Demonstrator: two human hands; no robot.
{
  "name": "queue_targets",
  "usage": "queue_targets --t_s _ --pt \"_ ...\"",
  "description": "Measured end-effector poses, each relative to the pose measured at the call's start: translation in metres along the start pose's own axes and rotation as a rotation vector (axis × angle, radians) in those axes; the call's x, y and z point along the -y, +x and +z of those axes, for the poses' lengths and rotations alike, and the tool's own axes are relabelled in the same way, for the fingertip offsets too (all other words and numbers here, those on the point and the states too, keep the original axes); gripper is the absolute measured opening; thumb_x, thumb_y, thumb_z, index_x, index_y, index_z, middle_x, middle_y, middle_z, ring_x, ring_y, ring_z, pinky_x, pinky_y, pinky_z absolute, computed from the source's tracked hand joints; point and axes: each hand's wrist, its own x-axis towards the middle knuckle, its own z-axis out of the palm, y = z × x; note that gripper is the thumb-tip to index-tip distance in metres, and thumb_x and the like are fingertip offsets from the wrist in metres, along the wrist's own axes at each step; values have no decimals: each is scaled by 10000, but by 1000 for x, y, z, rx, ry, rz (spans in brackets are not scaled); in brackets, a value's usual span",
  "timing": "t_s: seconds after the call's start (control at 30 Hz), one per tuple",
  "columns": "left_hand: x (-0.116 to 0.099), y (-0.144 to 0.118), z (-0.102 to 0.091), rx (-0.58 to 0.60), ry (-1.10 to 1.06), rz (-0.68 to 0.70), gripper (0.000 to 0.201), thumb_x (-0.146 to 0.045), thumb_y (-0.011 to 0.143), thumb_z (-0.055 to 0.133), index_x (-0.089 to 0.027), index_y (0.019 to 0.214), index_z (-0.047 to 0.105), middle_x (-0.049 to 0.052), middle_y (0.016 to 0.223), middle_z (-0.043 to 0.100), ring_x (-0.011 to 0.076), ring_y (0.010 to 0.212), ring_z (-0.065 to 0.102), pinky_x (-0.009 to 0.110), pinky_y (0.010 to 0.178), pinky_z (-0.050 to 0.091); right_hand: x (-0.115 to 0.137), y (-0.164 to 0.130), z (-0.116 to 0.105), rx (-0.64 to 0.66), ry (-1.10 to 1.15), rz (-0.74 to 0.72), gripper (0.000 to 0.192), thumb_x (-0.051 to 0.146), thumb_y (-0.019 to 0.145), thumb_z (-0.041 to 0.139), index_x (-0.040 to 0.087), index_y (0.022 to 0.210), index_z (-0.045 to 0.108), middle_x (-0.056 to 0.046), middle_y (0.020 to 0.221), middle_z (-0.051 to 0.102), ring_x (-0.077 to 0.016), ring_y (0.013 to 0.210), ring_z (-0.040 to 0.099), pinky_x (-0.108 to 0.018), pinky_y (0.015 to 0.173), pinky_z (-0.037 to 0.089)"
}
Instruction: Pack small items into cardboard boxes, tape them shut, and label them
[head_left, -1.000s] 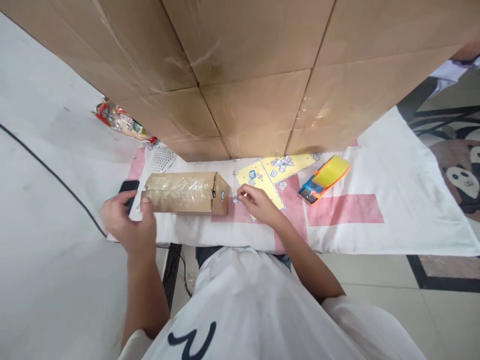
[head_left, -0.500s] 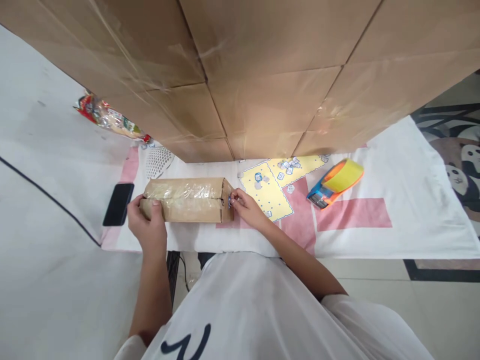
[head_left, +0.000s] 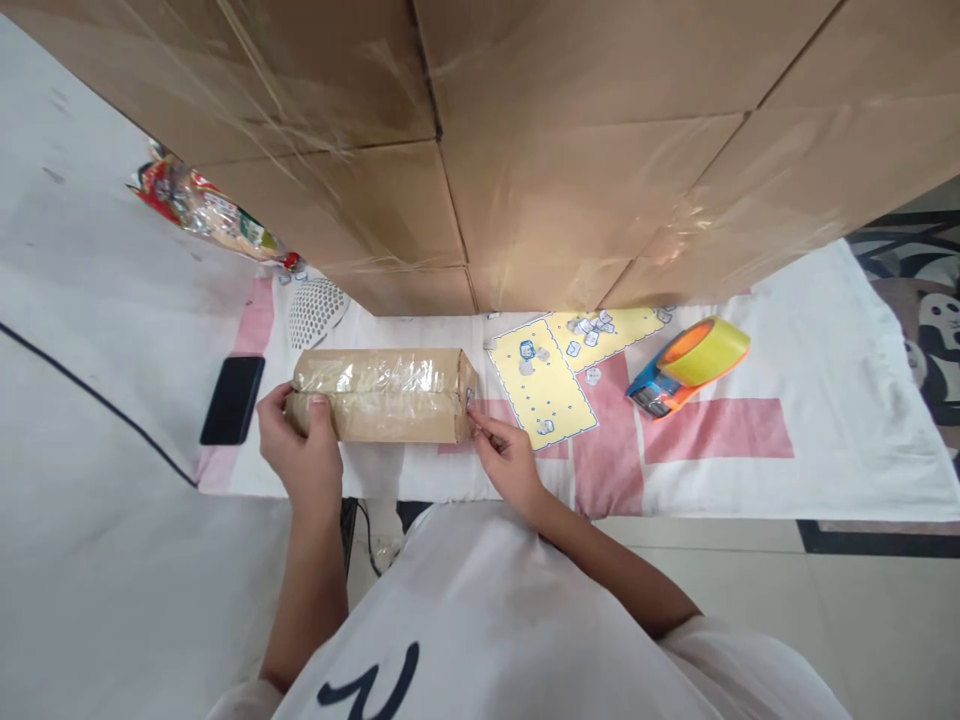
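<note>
The left hand (head_left: pixel 300 452) wraps its fingers (head_left: pixel 279 400) round the left end of the taped cardboard box (head_left: pixel 382 395) on the surface (head_left: pixel 750 470), steadying it, while the right hand (head_left: pixel 506 455) pinches a small sticker (head_left: pixel 469 398) against its right end.

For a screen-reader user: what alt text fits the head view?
Two hands steady a taped cardboard box on a table: left hand grips its left end, right hand touches its right end. A phone, sticker sheets and tape dispenser lie around.
</note>
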Motion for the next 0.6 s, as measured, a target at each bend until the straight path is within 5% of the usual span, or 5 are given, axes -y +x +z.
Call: queue_targets --t_s 0.2,0.4,0.5,0.6 --pt "1 0 -1 23 20 16 410 -342 884 662 -183 1260 633 89 1195 669 247 1087 621 412 982 473 15 18 -23 182 -53 -82 403 269 850 551 174 1143 811 -31 763 702 -137 631 514 -266 582 426" --pt "2 0 -2 17 7 3 401 -352 881 665 -198 1250 635 79 1189 670 249 1088 625 417 985 480 27 20 -23 51 -23 -13 488 274 877 519 169 1303 733 -32 833 706 -124 625 464 -258 590 426" --pt "1 0 -4 42 15 5 412 -365 877 663 -193 1250 630 76 1182 671 241 1076 625 397 962 479 23 23 -16 215 26 16 565 262 874 507 178 1415 645 -27 890 698 -123 654 456 -255 609 437" --pt "-2 -1 -5 40 16 -9 416 -377 870 665 -187 1238 631 72 1157 677 230 1044 629 381 930 478 21 27 -17 330 36 1 636 225 861 503 178 1493 556 27 727 587 -127 670 470 -272 678 454"
